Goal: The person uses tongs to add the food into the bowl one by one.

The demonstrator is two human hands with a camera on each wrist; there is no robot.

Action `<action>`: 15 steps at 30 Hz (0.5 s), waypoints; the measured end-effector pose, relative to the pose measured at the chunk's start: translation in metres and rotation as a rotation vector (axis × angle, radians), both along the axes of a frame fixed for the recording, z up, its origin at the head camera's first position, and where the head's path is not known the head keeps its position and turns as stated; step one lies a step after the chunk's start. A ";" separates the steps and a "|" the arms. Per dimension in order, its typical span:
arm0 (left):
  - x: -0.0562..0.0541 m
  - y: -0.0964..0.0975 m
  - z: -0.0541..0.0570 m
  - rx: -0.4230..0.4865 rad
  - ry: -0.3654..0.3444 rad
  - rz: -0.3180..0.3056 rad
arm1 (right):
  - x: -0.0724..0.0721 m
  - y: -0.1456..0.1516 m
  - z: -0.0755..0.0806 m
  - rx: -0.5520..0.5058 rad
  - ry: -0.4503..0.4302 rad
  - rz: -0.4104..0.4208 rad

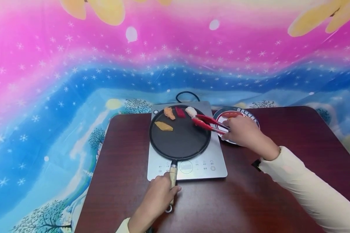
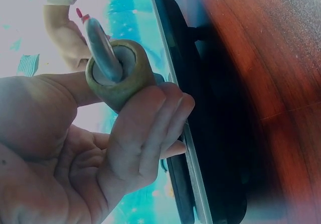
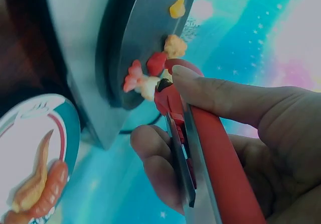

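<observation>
My left hand (image 1: pixel 160 191) grips the pale wooden handle (image 1: pixel 173 176) of a round black frying pan (image 1: pixel 180 142). In the left wrist view, fingers and thumb surround the handle's end (image 2: pixel 143 76), which has a metal hanging ring. My right hand (image 1: pixel 243 131) holds red-and-metal tongs (image 1: pixel 204 125), their red tips low over the pan's right side. A pale piece with a pink-red tail, like a shrimp (image 3: pixel 134 77), lies at the tips; I cannot tell whether they pinch it. Also in the pan are a white piece (image 1: pixel 191 111), a red piece (image 1: pixel 179 112), an orange-brown piece (image 1: pixel 169 113) and a yellow piece (image 1: pixel 163 126).
The pan sits on a silver induction cooker (image 1: pixel 158 174) with a black cord (image 1: pixel 187 92) behind it. To its right, partly behind my right hand, a plate (image 1: pixel 220 114) carries a sausage (image 3: pixel 55 186) and a tan tapered piece (image 3: pixel 35 184). A patterned cloth hangs behind the dark red table (image 1: pixel 119 161).
</observation>
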State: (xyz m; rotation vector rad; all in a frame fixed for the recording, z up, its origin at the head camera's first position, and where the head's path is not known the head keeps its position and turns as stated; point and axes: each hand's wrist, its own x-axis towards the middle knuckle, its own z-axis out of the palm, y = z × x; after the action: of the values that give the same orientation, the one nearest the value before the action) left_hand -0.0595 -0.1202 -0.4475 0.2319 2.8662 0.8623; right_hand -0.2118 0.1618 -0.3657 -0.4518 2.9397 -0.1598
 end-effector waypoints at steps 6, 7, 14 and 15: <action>0.000 0.000 -0.001 -0.022 0.029 -0.002 | -0.006 -0.015 -0.005 0.013 -0.021 0.004; 0.000 0.000 -0.001 -0.027 0.032 -0.002 | -0.006 -0.018 -0.007 0.015 -0.019 0.006; -0.001 0.000 0.000 -0.042 0.023 0.004 | -0.011 -0.036 -0.013 0.033 -0.051 0.007; -0.001 0.000 0.000 -0.041 0.020 0.006 | -0.012 -0.038 -0.014 0.029 -0.051 0.010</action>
State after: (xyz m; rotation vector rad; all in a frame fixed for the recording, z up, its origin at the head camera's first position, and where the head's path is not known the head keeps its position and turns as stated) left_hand -0.0605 -0.1198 -0.4474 0.2295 2.9010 0.8064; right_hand -0.2234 0.1236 -0.3793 -0.4520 2.8858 -0.1249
